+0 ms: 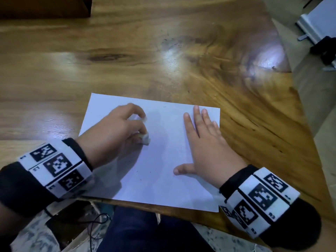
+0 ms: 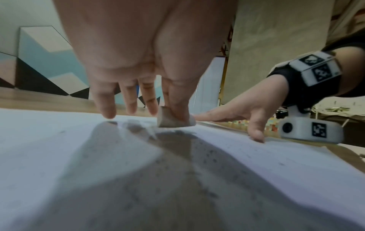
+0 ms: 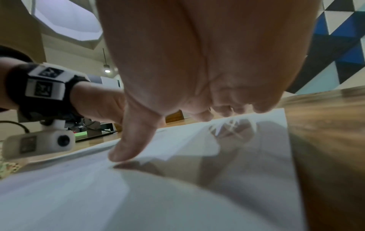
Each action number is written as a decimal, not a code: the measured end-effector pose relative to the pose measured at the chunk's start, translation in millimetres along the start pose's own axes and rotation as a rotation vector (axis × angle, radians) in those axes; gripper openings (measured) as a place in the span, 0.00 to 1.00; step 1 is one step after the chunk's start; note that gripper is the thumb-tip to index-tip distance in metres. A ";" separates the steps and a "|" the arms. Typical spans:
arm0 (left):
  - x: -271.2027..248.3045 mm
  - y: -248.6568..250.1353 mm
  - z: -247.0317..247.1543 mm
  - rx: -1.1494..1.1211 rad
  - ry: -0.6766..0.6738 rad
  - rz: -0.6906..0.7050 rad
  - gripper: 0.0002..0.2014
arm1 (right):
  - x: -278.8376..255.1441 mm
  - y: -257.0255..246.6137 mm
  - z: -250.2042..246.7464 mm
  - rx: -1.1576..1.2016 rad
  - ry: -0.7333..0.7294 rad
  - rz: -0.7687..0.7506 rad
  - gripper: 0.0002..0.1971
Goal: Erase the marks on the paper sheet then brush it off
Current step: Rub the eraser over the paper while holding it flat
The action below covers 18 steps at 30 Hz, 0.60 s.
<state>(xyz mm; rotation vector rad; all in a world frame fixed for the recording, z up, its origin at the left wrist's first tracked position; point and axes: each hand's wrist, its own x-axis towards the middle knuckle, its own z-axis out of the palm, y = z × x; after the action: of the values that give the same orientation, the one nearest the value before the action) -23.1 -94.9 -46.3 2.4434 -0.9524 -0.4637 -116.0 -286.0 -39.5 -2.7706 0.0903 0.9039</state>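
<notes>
A white paper sheet point(image 1: 160, 179) lies on the wooden table point(image 1: 163, 51) near its front edge. My left hand point(image 1: 138, 128) pinches a small white eraser point(image 1: 145, 140) and holds it against the left part of the sheet; in the left wrist view the eraser point(image 2: 173, 121) sits under the thumb, touching the paper. My right hand point(image 1: 200, 140) lies flat with spread fingers on the sheet's right side, thumb point(image 3: 126, 150) pressed down. Small dark crumbs point(image 2: 207, 154) are scattered on the paper point(image 2: 59, 156) below the left hand. A faint mark point(image 1: 164, 107) shows near the far edge.
The table's right edge point(image 1: 298, 110) runs diagonally close to the right hand, with floor beyond. A white and black device point(image 1: 320, 30) stands off the table at the top right. A dark wooden block point(image 1: 45, 6) sits at the far left. My legs point(image 1: 145, 231) are below the front edge.
</notes>
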 end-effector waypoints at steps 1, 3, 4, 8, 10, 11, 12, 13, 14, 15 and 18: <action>-2.4 -1.7 1.8 0.040 -0.035 0.017 0.03 | -3.0 0.5 0.1 -0.001 -0.020 0.009 0.67; -2.3 -5.9 0.5 -0.006 -0.070 -0.007 0.04 | -5.1 1.3 0.2 -0.006 -0.084 0.014 0.69; 1.3 -5.9 -1.4 -0.007 -0.056 -0.007 0.07 | -5.8 1.8 0.0 -0.003 -0.102 0.010 0.70; 18.5 -13.3 -9.2 0.009 -0.016 -0.024 0.05 | -1.4 1.8 -4.4 0.002 -0.090 -0.010 0.69; 22.3 -11.6 -11.7 0.041 -0.037 -0.063 0.06 | 1.8 -0.2 -7.2 0.009 -0.073 -0.027 0.69; 23.3 -8.6 -12.0 0.060 -0.034 -0.064 0.06 | 3.4 -1.3 -7.7 0.007 -0.072 -0.037 0.69; 23.5 -4.1 -12.1 0.070 -0.017 -0.042 0.06 | 4.7 -2.1 -7.7 0.006 -0.075 -0.043 0.69; 23.3 1.4 -11.4 0.075 -0.003 -0.019 0.06 | 5.5 -2.7 -7.6 0.008 -0.082 -0.045 0.69; 23.5 7.3 -9.4 0.066 0.008 -0.002 0.07 | 6.4 -3.0 -7.1 0.009 -0.086 -0.044 0.69; 24.8 13.8 -7.4 0.051 0.008 0.003 0.09 | 6.5 -3.0 -7.0 0.008 -0.087 -0.043 0.69; 36.5 27.6 0.8 0.069 0.002 -0.009 0.10 | 6.5 -3.0 -7.0 0.000 -0.079 -0.038 0.70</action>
<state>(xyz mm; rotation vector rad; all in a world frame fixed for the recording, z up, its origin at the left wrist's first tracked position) -12.7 -138.5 -37.1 2.5106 -0.9719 -0.4381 -106.4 -284.6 -37.2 -2.7231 0.0236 1.0026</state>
